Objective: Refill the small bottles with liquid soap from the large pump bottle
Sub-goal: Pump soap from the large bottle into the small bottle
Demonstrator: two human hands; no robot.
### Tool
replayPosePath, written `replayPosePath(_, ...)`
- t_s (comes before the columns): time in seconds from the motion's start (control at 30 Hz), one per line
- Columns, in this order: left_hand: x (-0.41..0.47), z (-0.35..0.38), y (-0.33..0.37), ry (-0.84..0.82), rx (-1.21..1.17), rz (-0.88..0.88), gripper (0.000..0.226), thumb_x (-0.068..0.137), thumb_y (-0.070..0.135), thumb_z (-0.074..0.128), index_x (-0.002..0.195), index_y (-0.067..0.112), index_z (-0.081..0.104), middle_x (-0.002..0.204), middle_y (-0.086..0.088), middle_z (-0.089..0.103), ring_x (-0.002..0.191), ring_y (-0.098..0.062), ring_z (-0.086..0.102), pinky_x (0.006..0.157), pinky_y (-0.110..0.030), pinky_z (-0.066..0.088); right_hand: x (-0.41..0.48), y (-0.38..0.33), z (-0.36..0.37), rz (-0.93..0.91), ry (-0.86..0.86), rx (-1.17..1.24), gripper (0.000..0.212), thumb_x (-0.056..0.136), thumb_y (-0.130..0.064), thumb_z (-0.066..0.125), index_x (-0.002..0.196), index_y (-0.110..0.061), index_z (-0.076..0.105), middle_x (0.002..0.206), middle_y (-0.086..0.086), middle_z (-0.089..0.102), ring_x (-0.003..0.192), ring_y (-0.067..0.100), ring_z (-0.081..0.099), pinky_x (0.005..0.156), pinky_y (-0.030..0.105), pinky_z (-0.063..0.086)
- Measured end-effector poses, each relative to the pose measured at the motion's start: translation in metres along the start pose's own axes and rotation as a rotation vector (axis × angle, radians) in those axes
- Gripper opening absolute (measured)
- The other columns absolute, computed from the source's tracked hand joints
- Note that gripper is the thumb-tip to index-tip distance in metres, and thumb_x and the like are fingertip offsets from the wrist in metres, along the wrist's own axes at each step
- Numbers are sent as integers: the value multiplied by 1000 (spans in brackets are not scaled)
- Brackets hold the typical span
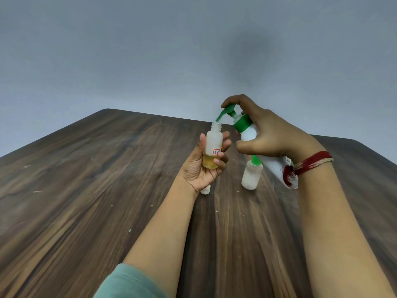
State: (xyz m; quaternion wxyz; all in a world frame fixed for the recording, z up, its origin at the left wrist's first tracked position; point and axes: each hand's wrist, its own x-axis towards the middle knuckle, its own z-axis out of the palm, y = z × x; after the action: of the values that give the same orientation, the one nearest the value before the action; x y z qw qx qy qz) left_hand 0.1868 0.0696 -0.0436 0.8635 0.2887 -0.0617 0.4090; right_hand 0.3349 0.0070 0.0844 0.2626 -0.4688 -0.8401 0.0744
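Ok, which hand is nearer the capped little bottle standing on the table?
Right. The right hand, gripping the pump bottle, hangs just above the capped bottle; the left hand is off to its left, holding the open bottle.

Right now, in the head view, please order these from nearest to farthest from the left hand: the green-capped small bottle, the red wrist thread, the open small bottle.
1. The open small bottle: held in the left hand itself.
2. The green-capped small bottle: standing on the table, to the hand's right.
3. The red wrist thread: further right, beyond that bottle.
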Motion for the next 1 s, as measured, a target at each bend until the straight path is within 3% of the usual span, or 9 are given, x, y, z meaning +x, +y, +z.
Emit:
replayPosePath(0.17, 0, 0, 1, 2, 2, -2, 63, 54, 25, 93, 107, -1, 71, 90, -14, 72, 63, -13, 63, 50, -20, 54, -1, 1, -1, -3, -7, -7, 70, 73, -5, 66, 127, -39, 38, 81, 7, 56, 69, 20, 51, 60, 23, 42)
replayPosePath(0.33, 0, 0, 0, 8, 13, 3, 63, 52, 26, 93, 105, 0, 72, 89, -13, 72, 62, -12, 63, 50, -19, 53, 0, 0, 1, -2, -21, -18, 68, 73, -5, 65, 127, -38, 39, 73, -8, 49, 63, 8, 46, 56, 11, 39)
replayPosePath(0.47, 0, 1, -1, 16, 15, 6, 63, 50, 26, 94, 103, 0, 72, 88, -12, 72, 61, -11, 62, 49, -18, 52, 1, -1, 3, -7, -38, -23, 67, 74, -5, 66, 128, -34, 39, 74, -9, 47, 64, 13, 46, 55, 10, 39)
replayPosePath(0.87, 1, 1, -2, 22, 15, -7, 62, 51, 26, 94, 103, 0, 72, 88, -12, 71, 62, -11, 62, 49, -18, 53, 1, 1, 4, 4, -45, -5, 61, 73, -4, 65, 122, -32, 41, 82, 9, 57, 71, 22, 51, 61, 26, 43)
replayPosePath(1.0, 1, 1, 0, 15, 2, -4, 62, 51, 26, 94, 103, 0, 72, 89, -12, 72, 62, -11, 62, 50, -18, 53, 2, 1, 4, 10, -54, 10, 65, 73, -4, 65, 125, -33, 40, 77, -2, 53, 67, 15, 49, 57, 15, 39)
